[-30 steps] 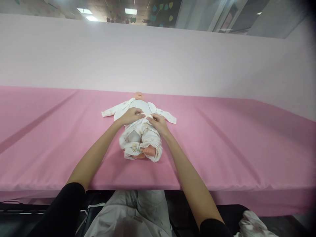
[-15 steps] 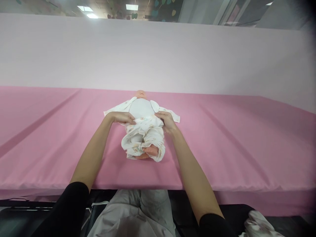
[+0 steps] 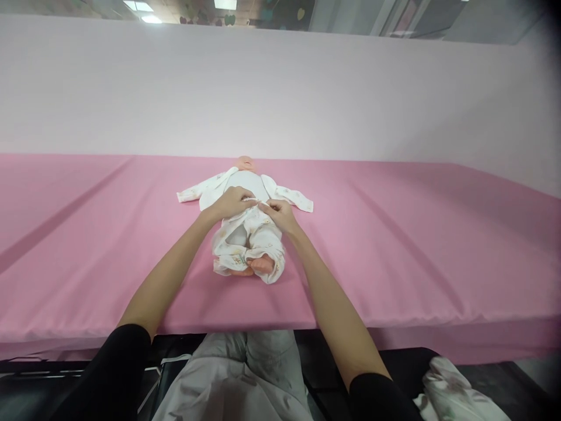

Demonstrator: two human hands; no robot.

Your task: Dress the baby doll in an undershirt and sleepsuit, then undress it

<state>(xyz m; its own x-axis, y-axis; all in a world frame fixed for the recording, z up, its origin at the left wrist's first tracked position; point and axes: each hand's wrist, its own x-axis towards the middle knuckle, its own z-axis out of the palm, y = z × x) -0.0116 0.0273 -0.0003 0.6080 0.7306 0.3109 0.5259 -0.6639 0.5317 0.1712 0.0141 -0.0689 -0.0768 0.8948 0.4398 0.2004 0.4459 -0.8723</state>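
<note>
A baby doll lies on its back on the pink table cover, its head at the far side and its bare feet towards me. White printed baby clothes cover its arms and legs, and the pale torso shows between the spread front panels. At the doll's waist, my left hand pinches the cloth from the left. My right hand pinches the same cloth from the right, close beside it. The fingertips nearly meet at the middle, and the exact fastening between them is too small to make out.
The pink cover spreads across the table and hangs over the front edge. A white wall panel stands behind it. At the lower right, a crumpled whitish cloth lies on a black surface below table height.
Both hands have moved inward from the sides of the doll's waist to its middle, gathering the cloth between them. The view has shifted slightly.
</note>
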